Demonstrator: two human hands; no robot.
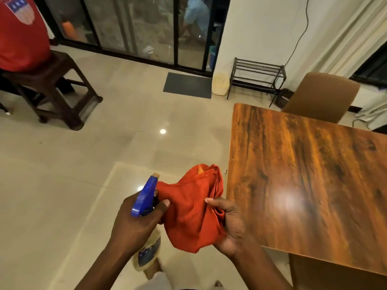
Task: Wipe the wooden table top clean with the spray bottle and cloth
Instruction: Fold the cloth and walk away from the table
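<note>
At the far left, well away from both hands, a person in a red shirt (19,32) sits on a dark stool (56,88) on the tiled floor (62,164). Behind are glass doors (134,28), with a grey mat (188,85) before them.

The left hand (138,222) is clenched around the neck of the bottle (147,251). Its blue spray head (145,195) rises above the grip and the pale body hangs below the grip, over the floor. The thumb of this hand also touches the left edge of the cloth (192,208).

The cloth is orange and bunched, and it is held in the air between the two grips, not on the worktop (314,174). The right hand (228,225) grasps its right side, with the thumb on top and the fingers under the folds. The top of the cloth stands up above both grips.

Just to the right of the right grip is the left edge of the worktop. Its surface is glossy brown wood with a bright light reflection near that grip. Beyond its far edge stands a brown chair (320,97), and a black rack (256,77) is against the wall.
</note>
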